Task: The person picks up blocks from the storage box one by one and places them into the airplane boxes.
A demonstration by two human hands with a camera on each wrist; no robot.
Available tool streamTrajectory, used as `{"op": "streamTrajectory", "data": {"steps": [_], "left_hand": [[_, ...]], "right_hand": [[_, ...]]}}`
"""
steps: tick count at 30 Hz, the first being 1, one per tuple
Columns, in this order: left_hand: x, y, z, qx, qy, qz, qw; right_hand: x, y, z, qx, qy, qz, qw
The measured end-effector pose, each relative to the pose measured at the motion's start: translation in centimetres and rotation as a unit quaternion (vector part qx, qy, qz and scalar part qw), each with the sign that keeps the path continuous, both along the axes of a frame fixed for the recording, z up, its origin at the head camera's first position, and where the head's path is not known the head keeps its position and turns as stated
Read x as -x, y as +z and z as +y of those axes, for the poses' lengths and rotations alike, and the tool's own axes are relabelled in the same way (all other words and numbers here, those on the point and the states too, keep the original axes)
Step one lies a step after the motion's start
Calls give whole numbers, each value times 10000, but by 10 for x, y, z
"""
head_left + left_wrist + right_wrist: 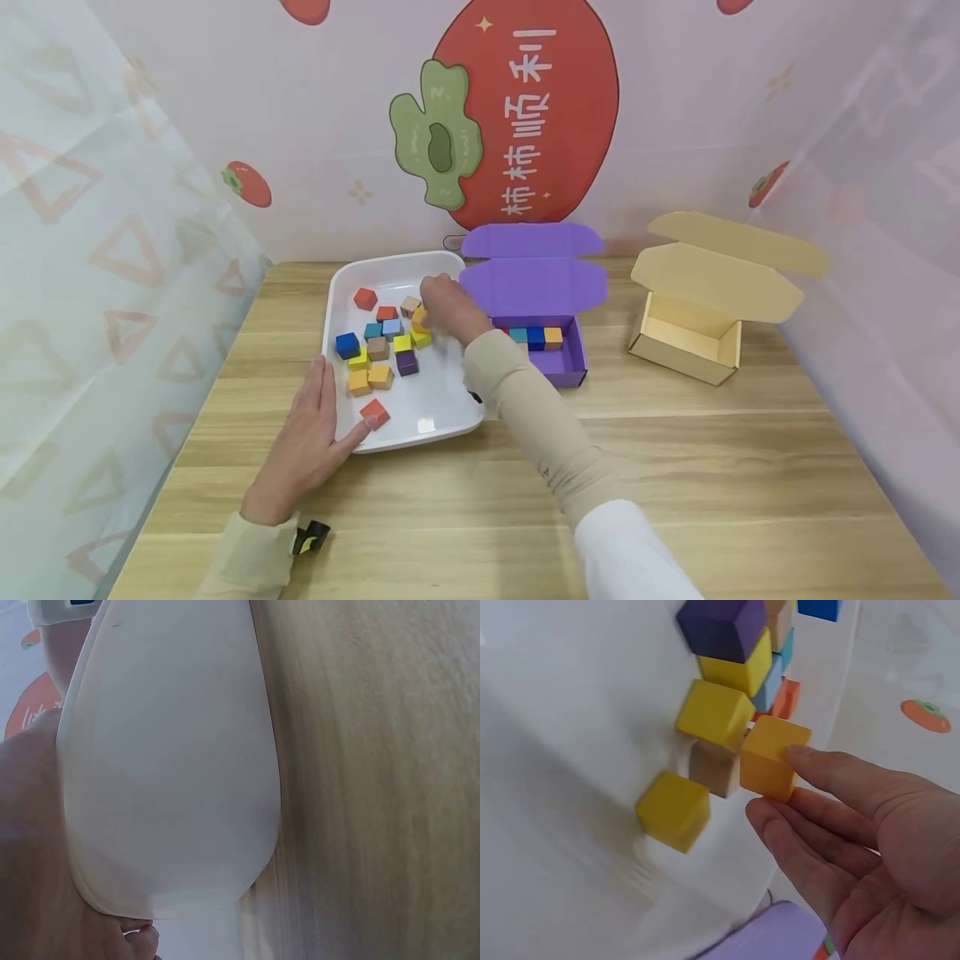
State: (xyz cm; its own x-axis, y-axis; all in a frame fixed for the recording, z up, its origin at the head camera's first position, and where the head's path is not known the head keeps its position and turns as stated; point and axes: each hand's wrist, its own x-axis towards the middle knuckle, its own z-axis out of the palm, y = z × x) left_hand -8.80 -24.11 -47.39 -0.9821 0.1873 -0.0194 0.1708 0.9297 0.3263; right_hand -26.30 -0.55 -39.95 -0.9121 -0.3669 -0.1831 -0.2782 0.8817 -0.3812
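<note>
My right hand (453, 307) reaches over the far right part of a white tray (442, 408). Thumb and fingertips pinch an orange-yellow cube (771, 757), which overlaps a plain wooden cube (714, 769) in the right wrist view. Yellow cubes (673, 811) sit close by, and a purple cube (724, 626) is farther off. At the tray's near left corner rests my left hand (303, 442), its fingers straight along the left side. Its thumb crosses the rim to a red cube (375, 412). The left wrist view shows the tray's outer wall (172, 765).
Several coloured cubes, including a blue cube (347, 346), are grouped in the tray. Right of it stands a purple box (551, 364) with its lid up and cubes inside, partly hidden by my right forearm. A beige box (682, 358) with a raised lid stands farther right.
</note>
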Motion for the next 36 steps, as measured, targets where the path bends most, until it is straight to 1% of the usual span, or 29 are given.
{"op": "streamTrajectory", "data": {"steps": [5, 14, 19, 22, 27, 30, 33, 36], "left_hand": [[-1, -1, 0, 0, 4, 42, 10000], [1, -1, 0, 1, 0, -16, 10000], [0, 0, 1, 0, -1, 40, 10000], [0, 0, 1, 17, -21, 76, 10000], [0, -1, 2, 7, -50, 37, 10000], [0, -1, 2, -26, -48, -3, 10000], [1, -1, 1, -45, -34, -19, 10000], [2, -2, 0, -55, -40, -16, 10000]], "right_hand": [[-5, 11, 12, 135, 174, 111, 9997], [-24, 36, 47, 330, 591, 110, 9976], [-33, 46, 70, 637, 769, 269, 9946], [-38, 49, 85, 808, 764, 289, 9934], [-49, 51, 108, 929, 612, 213, 9936], [-56, 48, 122, 988, 581, 216, 9932], [-62, 43, 133, 1050, 619, 266, 9922], [-66, 34, 144, 1038, 678, 330, 9917]]}}
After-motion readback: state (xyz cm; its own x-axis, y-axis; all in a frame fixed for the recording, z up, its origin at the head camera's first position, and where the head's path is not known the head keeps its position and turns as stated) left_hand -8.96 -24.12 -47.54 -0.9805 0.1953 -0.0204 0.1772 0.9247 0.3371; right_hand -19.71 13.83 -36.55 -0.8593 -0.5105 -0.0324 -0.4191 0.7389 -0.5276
